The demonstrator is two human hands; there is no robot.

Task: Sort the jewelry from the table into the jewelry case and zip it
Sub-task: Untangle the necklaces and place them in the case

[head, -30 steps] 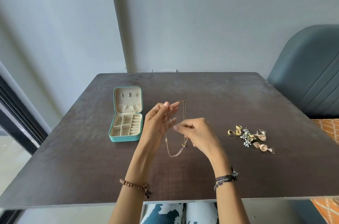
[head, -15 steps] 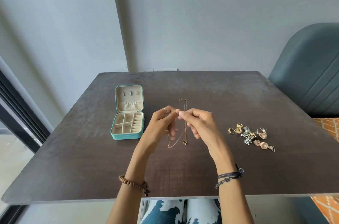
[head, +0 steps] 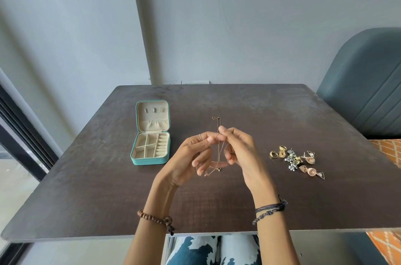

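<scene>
The teal jewelry case [head: 150, 151] is lying open at my left on the dark table [head: 249, 108], its lid standing up and the divided tray showing. Just right of it, I am raising my left hand [head: 191, 161], pinching a thin gold necklace [head: 217, 147] between thumb and forefinger. My right hand [head: 239, 151] is meeting it fingertip to fingertip, pinching the same chain. The chain is hanging in loops between my palms, above the tabletop. Farther right, a small heap of rings and earrings [head: 296, 161] is resting on the table, well apart from the case.
</scene>
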